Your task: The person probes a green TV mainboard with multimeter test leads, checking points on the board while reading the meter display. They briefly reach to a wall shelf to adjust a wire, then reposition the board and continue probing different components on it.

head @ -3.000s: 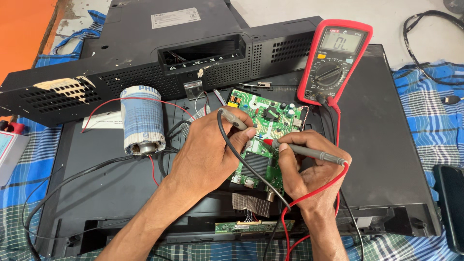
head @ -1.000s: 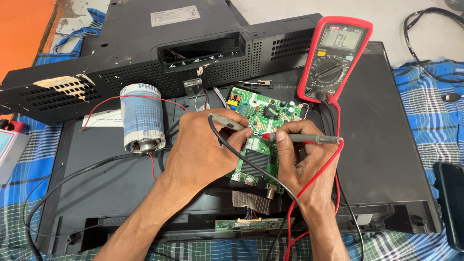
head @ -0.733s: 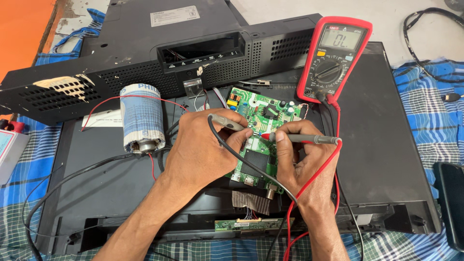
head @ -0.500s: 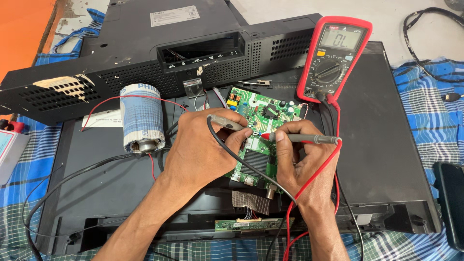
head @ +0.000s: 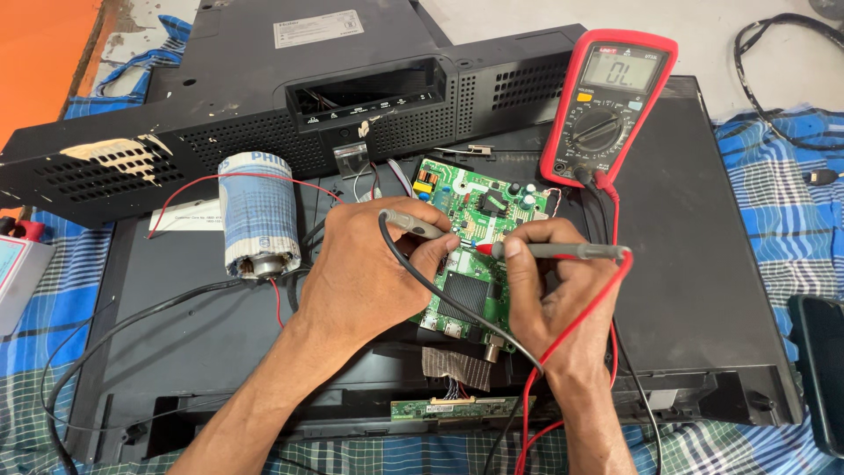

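- The step in hand looks like probing: both meter leads are set on the green circuit board (head: 475,237), which lies on the back of a dark flat-panel set (head: 703,264) spread over a blue checked cloth (head: 782,176).
- The left hand (head: 369,273) is closed around the black probe (head: 418,224), pinching it between thumb and fingers; its tip meets the board near the upper middle, just beside the tip of the other probe.
- The right hand (head: 549,295) is closed around the red probe (head: 554,251), held like a pen.
- The red probe's long axis runs nearly level across the view, its red-collared tip pointing left toward the board's middle and its tail pointing right, where the red lead loops down past the wrist.
- The black probe's long axis slants slightly, with the tip pointing right and a little down; its black lead curves down across the board.
- The two tips face each other, close together but seemingly on separate points of the board.
- The red multimeter (head: 607,105) leans upright just past the board's upper right corner, its display facing the person and both leads plugged in at its base.
- As a judgement, the next move calls for steady tips and a glance up at the display, then a small shift of one tip to a neighbouring point without bridging parts.
- A paper-wrapped cylinder (head: 257,215) with red wires lies to the left, well clear of both hands.
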